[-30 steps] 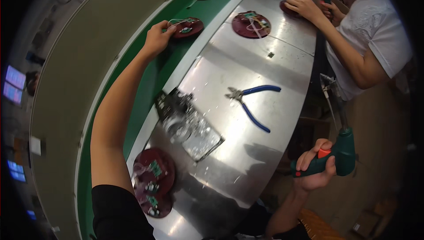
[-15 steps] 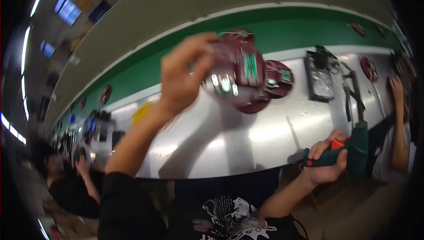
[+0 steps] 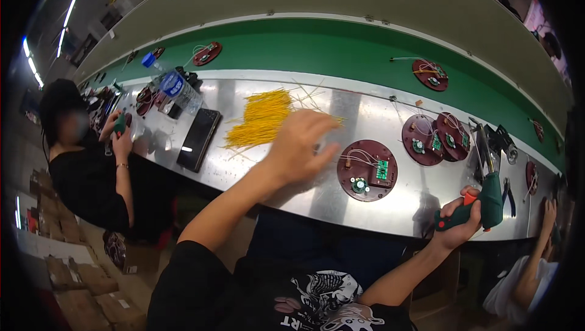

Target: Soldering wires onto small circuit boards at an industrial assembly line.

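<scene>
Metal workbench (image 3: 323,200) runs alongside a green belt (image 3: 341,51). On it, in front of the person, lies a round maroon disc (image 3: 367,176) with white wires and a green circuit board (image 3: 382,169). Just left of it, the left hand (image 3: 301,148) holds thumb and fingers apart, beside yellow wires (image 3: 259,121). The right hand (image 3: 460,224) wraps round a green soldering gun (image 3: 492,200). Farther out are overlapping maroon discs (image 3: 420,139), pliers (image 3: 509,197) and a blue-capped bottle (image 3: 177,87).

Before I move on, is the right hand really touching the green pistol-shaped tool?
Touching. The head view shows the right hand with its fingers curled around the handle of the green pistol-shaped tool.
</scene>
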A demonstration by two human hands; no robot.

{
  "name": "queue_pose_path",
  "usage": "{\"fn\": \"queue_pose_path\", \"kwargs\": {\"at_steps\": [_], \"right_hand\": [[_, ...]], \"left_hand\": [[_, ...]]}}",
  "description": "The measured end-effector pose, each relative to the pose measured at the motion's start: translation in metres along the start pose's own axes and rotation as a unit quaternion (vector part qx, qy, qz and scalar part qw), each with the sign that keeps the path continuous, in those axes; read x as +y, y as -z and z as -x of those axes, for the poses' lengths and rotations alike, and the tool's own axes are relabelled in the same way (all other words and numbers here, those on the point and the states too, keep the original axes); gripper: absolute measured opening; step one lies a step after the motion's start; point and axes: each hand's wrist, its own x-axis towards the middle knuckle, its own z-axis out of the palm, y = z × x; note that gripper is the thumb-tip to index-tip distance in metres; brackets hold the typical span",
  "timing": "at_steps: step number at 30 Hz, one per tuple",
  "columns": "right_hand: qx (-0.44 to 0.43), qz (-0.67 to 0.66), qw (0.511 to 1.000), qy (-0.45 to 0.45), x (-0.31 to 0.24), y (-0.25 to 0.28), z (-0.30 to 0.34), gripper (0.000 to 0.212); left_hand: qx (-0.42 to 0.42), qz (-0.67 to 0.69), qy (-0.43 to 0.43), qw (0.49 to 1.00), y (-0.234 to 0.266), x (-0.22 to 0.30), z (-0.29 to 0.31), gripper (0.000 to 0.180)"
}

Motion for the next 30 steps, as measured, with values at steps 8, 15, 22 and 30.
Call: {"fn": "queue_pose_path", "kwargs": {"at_steps": [8,15,22,30], "right_hand": [[0.024,0.033,0.999,-0.008,-0.007,0.000,0.003,0.031],[0.015,0.062,0.998,-0.026,-0.003,-0.002,0.005,0.032],[-0.008,0.070,0.997,-0.019,-0.002,-0.002,0.005,0.033],[-0.012,0.011,0.998,-0.056,0.000,0.016,0.005,0.036]], "left_hand": [[-0.207,-0.131,0.209,0.947,0.052,-0.061,-0.018,0.016],[-0.151,-0.140,0.147,0.967,0.038,-0.084,0.003,0.012],[-0.042,-0.063,0.125,0.989,0.043,-0.076,-0.002,0.008],[0.059,0.105,0.194,0.973,0.035,-0.078,0.000,0.010]]}}
